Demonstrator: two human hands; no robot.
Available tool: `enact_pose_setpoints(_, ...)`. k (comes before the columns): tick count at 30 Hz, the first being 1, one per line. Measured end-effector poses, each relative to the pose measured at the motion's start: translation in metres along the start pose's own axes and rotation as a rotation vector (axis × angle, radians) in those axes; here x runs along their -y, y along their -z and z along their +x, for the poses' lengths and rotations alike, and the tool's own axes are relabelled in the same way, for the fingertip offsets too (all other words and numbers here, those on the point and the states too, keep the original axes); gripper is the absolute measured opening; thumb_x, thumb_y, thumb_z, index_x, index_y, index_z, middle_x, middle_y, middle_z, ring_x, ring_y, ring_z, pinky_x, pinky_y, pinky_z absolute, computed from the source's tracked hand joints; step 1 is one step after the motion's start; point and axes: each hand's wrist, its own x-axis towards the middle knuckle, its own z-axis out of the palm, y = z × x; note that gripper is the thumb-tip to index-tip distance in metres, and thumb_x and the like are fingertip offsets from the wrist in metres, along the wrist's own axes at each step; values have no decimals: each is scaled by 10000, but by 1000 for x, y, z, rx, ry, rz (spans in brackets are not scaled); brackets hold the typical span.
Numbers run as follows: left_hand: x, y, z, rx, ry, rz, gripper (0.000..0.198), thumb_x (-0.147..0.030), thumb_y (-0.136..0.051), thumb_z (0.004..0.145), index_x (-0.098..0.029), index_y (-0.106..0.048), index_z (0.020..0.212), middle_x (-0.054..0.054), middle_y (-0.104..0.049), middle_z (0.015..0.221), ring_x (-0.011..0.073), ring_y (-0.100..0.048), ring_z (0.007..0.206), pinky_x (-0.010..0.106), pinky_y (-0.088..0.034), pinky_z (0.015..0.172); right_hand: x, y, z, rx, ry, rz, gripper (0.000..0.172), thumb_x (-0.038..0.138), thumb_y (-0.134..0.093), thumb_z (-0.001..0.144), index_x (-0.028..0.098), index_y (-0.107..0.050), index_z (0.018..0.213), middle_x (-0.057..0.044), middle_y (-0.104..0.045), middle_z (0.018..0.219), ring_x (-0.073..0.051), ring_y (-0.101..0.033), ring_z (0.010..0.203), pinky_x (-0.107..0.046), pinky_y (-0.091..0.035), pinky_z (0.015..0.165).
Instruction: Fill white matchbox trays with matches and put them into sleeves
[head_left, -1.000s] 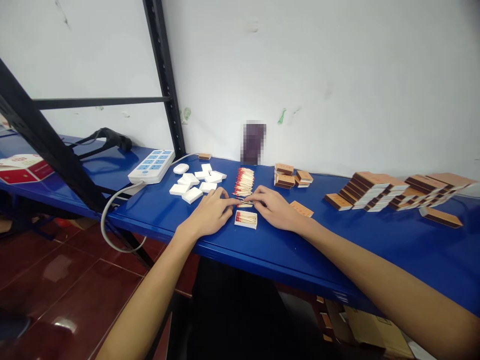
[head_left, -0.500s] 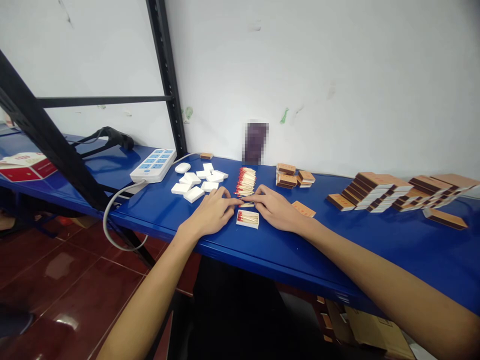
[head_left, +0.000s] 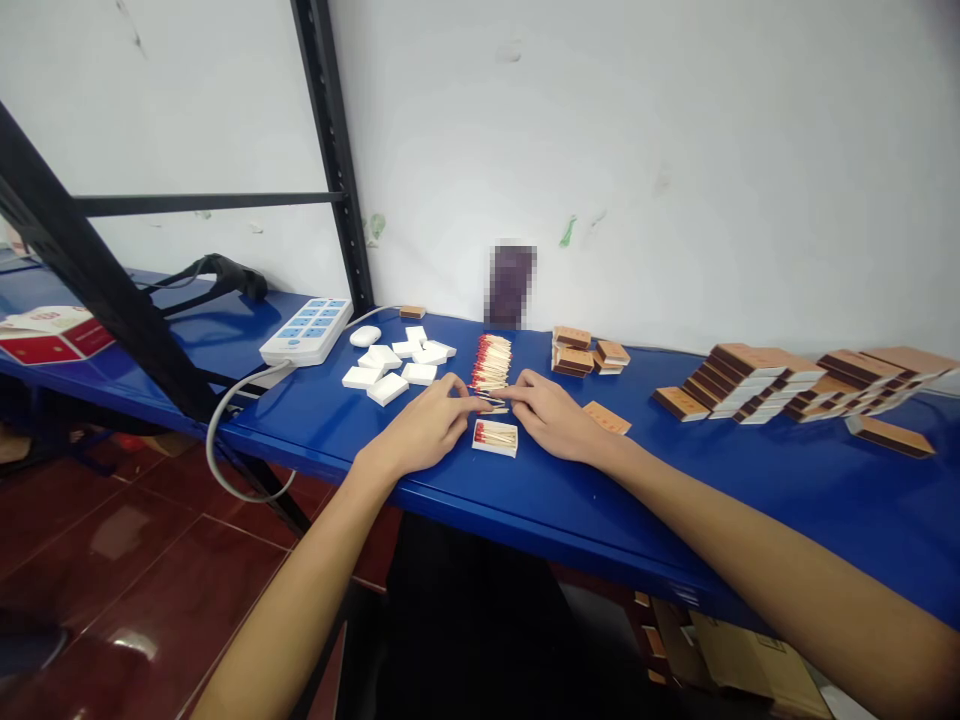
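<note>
Fingers of the left hand point(head_left: 424, 425) and the right hand point(head_left: 551, 415) extend inward to a few loose matches point(head_left: 493, 409); whether they grasp any cannot be told. At left, white boxes point(head_left: 388, 389) lie clustered. At centre, the open tray point(head_left: 494, 451) already contains matches, while the match pile point(head_left: 492, 362) behind the hands remains outside. At right stand stacked matchboxes point(head_left: 750, 370). The blue table point(head_left: 540, 490) extends between tray and front edge; the forearms limit sideways access.
</note>
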Motion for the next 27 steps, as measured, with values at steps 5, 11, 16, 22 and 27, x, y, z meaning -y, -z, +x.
enact_pose_setpoints(5, -1, 0, -1, 10, 44, 26, 388, -216, -365, 965, -244, -611, 1264, 71, -468, 1075, 183, -538, 934, 365, -454, 912, -1, -1, 0, -21, -17, 4, 393, 129, -366, 916, 182, -694, 1128, -63, -519, 876, -180, -542, 808, -316, -431, 749)
enact_pose_setpoints(11, 0, -1, -1, 3, 57, 27, 401, -217, -359, 960, -208, -586, 1290, 75, -481, 1063, 191, -539, 952, 368, -449, 933, 0, 0, -1, -59, -2, 27, 376, 124, -375, 910, 178, -689, 1108, -53, -527, 862, -172, -540, 801, -303, -417, 742)
enact_pose_setpoints(16, -1, -1, -1, -3, 65, 11, 400, -218, -359, 957, -205, -574, 1294, 74, -481, 1063, 193, -533, 985, 362, -440, 952, 2, 2, -2, -74, 25, 67, 331, 146, -393, 913, 190, -699, 1032, -44, -534, 852, -158, -535, 769, -292, -403, 706)
enact_pose_setpoints(22, 2, -2, -1, -12, 75, -18, 398, -260, -347, 970, -232, -550, 1311, 68, -481, 1072, 197, -532, 978, 376, -440, 941, 2, 0, -3, -66, 23, 84, 231, 212, -484, 898, 203, -697, 988, -31, -544, 828, -142, -517, 700, -276, -378, 632)
enact_pose_setpoints(27, 2, -2, -1, -12, 75, -35, 394, -260, -347, 971, -246, -552, 1307, 61, -487, 1075, 197, -536, 994, 366, -436, 954, -1, -1, -2, -75, 15, 122, 202, 208, -528, 879, 210, -716, 951, -28, -558, 829, -138, -528, 713, -269, -386, 645)
